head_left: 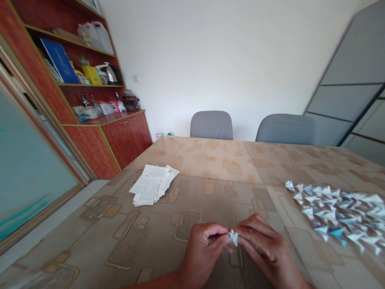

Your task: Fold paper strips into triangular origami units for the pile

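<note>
The small folded piece is thin, creased paper with a matt face. The stacked slips are flat, matt printed paper; the folded shapes are sharply creased paper too. The desk wears a smooth, patterned covering with a soft sheen. The cabinet looks like glossy reddish wood, the kettle shiny metal, the jugs translucent plastic.

Two bare hands, left hand and right hand, pinching a small folded white printed-paper piece above a brown patterned tablecloth, loose stack of white printed paper sheets leftward, rows of folded paper shapes rightward.
</note>
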